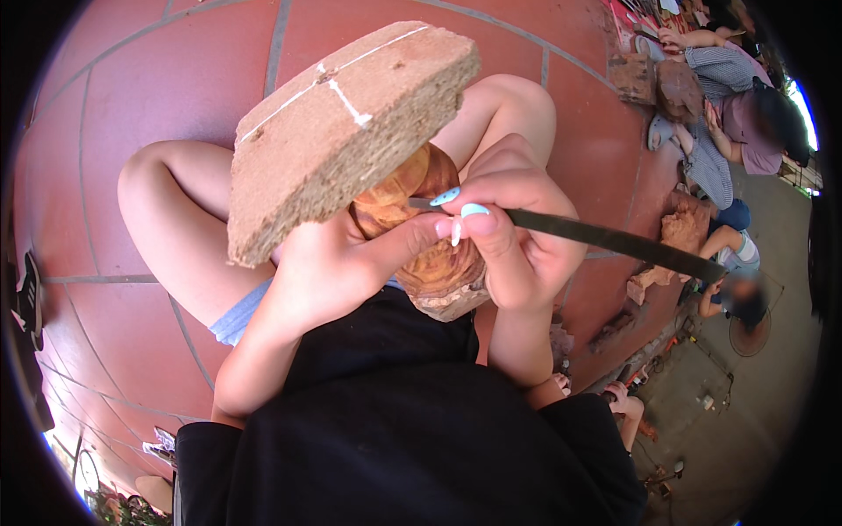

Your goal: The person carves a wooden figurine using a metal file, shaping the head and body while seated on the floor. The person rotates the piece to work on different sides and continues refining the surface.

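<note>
A rounded, carved wooden piece [443, 272] with reddish-brown grain stands between my bent legs. Its top joins or sits behind a rough, light brown slab [351, 114] marked with white lines; I cannot tell which. My left hand [329, 272] grips the carving's left side, its thumb lying across the front close to the blade tip. In my right hand [531, 241] is a long, flat, dark metal carving tool [623, 239], pinched near its tip. That tip touches the wood, and the shaft sticks out to the right. The left fingers behind the carving are hidden.
Red floor tiles [175, 70] surround my legs. At far right a seated person [745, 131] is beside wood blocks [633, 79], and another person [741, 254] is below. Rough wood chunks [684, 223] lie on the right. A dark shoe [31, 298] is at far left.
</note>
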`<state>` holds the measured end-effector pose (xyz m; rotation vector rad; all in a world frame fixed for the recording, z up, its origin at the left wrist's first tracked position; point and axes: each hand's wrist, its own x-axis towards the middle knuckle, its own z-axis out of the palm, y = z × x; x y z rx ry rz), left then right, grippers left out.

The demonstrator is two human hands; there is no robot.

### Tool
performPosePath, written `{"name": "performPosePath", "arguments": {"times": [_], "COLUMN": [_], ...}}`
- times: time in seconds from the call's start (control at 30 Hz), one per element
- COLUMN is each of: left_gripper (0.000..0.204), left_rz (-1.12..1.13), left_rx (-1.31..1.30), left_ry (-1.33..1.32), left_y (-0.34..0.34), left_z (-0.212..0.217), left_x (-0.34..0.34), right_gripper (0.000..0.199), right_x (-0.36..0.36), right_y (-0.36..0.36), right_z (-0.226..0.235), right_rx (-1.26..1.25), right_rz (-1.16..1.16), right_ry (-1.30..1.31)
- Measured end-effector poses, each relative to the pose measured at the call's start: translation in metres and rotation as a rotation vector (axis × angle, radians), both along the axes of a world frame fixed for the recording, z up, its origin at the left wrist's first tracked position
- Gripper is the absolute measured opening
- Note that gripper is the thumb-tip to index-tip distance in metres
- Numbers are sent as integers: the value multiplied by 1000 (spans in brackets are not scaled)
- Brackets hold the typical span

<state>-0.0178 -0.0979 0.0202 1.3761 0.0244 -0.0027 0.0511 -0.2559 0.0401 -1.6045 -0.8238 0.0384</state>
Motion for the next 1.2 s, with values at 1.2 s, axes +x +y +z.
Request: {"name": "performPosePath", "arguments": {"times": [1.2], "left_gripper": [21], "left_rz": [432], "left_rx": [-198], "left_ry": [204], "left_y": [-4], "left_z": [-6], "left_x": [0], "right_gripper": [9], "right_x": [8], "right_y": [-8], "right_z": [-1], "right_rx": [126], "right_rz": [-165], "right_ry": [97]}}
